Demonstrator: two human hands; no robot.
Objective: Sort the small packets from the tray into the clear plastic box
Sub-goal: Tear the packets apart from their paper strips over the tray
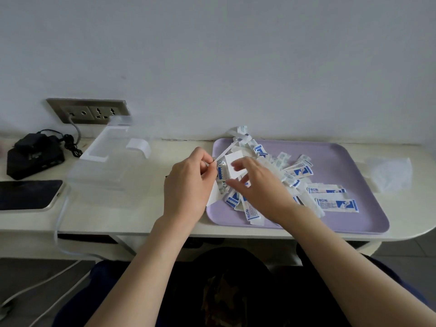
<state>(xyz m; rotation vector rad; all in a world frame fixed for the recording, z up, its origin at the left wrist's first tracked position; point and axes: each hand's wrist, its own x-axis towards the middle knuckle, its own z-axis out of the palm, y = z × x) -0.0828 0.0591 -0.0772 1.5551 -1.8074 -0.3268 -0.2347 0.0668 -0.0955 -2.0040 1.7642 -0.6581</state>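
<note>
Left hand (188, 182): I pinch a thin white packet (224, 153).
Right hand (257, 185): fingers loose, hiding some blue-and-white packets (297, 172) near the lilac plastic tray (342, 166) left edge.

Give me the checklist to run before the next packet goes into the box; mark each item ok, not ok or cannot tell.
1. Left hand grips something: ok, it pinches the held packets.
2. Right hand free: ok, fingers spread above the pile, gripping nothing visible.
3. Box open: ok, its lid stands up at the back.
4. Box beside the tray: ok, just left of it.
5. Tray emptied: not ok, many packets remain.
6. Box contents: cannot tell, its walls are too faint.
</note>
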